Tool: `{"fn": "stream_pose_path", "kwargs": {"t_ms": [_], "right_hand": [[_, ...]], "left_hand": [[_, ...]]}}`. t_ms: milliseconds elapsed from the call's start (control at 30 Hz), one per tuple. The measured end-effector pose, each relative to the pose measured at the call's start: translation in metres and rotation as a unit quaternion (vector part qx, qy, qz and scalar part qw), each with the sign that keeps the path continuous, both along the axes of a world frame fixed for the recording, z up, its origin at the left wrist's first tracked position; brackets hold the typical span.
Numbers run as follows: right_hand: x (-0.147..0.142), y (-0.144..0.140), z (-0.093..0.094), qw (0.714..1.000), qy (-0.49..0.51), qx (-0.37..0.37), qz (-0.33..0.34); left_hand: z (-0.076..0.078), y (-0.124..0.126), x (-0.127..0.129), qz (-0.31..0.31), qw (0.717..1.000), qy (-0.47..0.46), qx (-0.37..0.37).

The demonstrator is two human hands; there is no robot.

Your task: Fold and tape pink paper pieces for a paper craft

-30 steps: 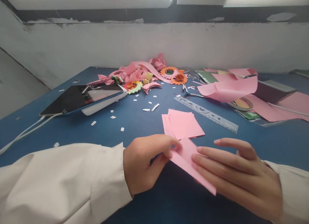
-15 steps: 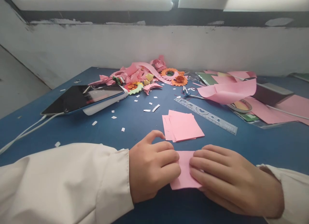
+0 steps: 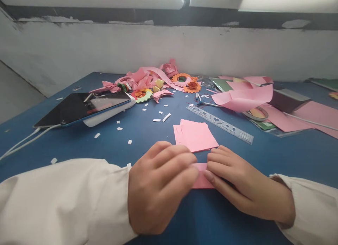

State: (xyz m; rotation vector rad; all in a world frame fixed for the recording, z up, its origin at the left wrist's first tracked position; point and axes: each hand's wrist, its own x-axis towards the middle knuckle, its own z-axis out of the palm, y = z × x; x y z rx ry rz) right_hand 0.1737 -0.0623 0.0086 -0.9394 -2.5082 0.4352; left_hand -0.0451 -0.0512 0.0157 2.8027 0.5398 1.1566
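A pink paper square [image 3: 201, 181], now folded into a narrow strip, lies on the blue table between my hands. My left hand [image 3: 165, 187], slightly blurred, has its fingers curled together at the strip's left end; its thumb is hidden. My right hand [image 3: 243, 183] grips the right end, thumb along the near side and fingers bent over the far side. Both hands cover parts of the paper. Just beyond them sits a loose stack of pink paper squares [image 3: 199, 135].
A clear plastic ruler [image 3: 220, 123] lies past the stack, with blue-handled scissors [image 3: 202, 101] behind it. Pink sheets [image 3: 244, 99] and a tape roll [image 3: 256, 114] are at right. A black-screened tablet [image 3: 87, 109], paper flowers [image 3: 182, 79] and white scraps [image 3: 156, 120] lie left and back.
The near edge of the pink paper has been folded up toward the far side, making it narrower. My right thumb now shows on top. The view has shifted slightly.
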Motion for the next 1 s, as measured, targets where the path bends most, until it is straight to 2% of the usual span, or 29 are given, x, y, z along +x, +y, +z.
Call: {"fn": "stream_pose_path", "kwargs": {"t_ms": [100,233,333,433,533,633,833,900,1000], "right_hand": [[0.001,0.002,-0.003,0.998,-0.021,0.050,-0.038],[0.003,0.002,-0.007,0.995,-0.018,0.075,-0.068],[0.004,0.002,-0.008,0.993,-0.008,0.094,-0.064],[0.006,0.002,-0.006,0.991,0.009,0.130,-0.042],[0.006,0.002,-0.004,0.979,-0.013,0.206,0.003],[0.006,0.001,-0.001,0.963,-0.042,0.262,0.043],[0.005,0.000,-0.003,0.956,-0.054,0.285,0.046],[0.004,-0.001,-0.004,0.954,-0.054,0.291,0.044],[0.003,-0.002,-0.004,0.952,-0.058,0.300,0.035]], "left_hand": [[-0.003,-0.011,0.003,-0.018,0.997,0.006,0.070],[-0.001,-0.017,0.001,-0.053,0.981,0.146,0.116],[0.006,-0.015,-0.002,-0.051,0.972,0.203,0.106],[0.013,-0.013,-0.003,-0.049,0.972,0.221,0.058],[0.014,-0.012,-0.003,-0.050,0.975,0.215,0.039],[0.006,-0.014,0.000,-0.044,0.981,0.186,0.039],[-0.023,-0.018,0.011,0.083,0.994,0.043,0.049],[-0.023,-0.017,0.012,0.085,0.995,0.031,0.048],[-0.010,-0.011,0.011,0.070,0.996,0.042,0.042]]}}
